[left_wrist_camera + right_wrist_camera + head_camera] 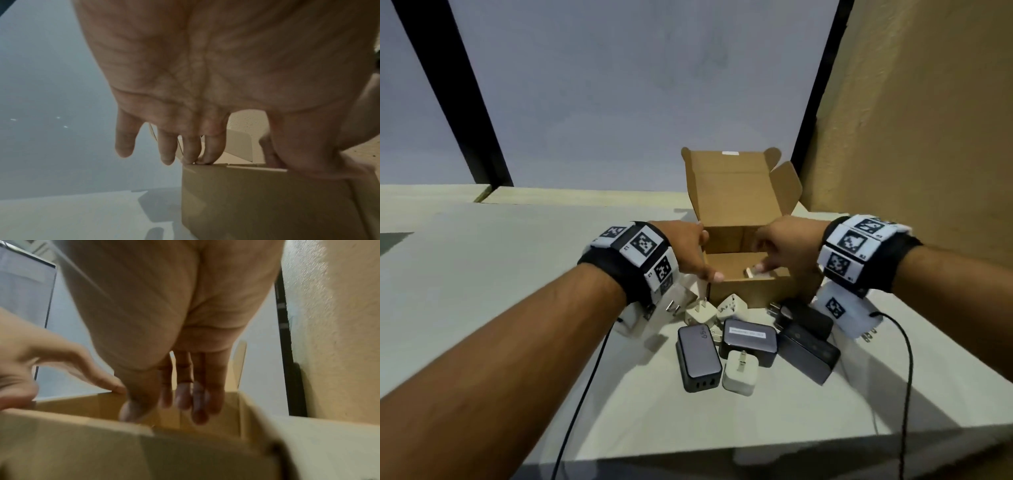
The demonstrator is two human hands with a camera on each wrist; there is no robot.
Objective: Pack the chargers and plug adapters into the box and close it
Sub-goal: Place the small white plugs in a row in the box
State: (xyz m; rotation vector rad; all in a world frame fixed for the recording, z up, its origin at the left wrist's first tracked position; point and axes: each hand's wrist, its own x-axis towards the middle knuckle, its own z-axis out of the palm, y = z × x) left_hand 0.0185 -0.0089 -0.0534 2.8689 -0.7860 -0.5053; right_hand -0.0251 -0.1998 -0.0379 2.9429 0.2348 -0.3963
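The brown cardboard box [748, 291] [257, 194] [185, 454] stands with its lid up at the back of the table. My left hand [707, 255] rests on its left front corner, fingers [191, 152] straight on the rim, thumb on the front wall. Over the box, my right hand [767, 260] reaches in with straight fingers [197, 400] that hold nothing I can see. A white piece [750, 273] lies inside near its thumb. In front of the box lie a grey charger [698, 356], a labelled dark charger [750, 341], a white cube charger [739, 375], black chargers [808, 349] and white plug adapters [700, 313].
A textured tan wall [911, 137] stands close on the right, just behind the box. Black cables [585, 377] hang from both wrist cameras across the table. The table's front edge [756, 445] lies near me. Further white plugs sit partly hidden under both wrists.
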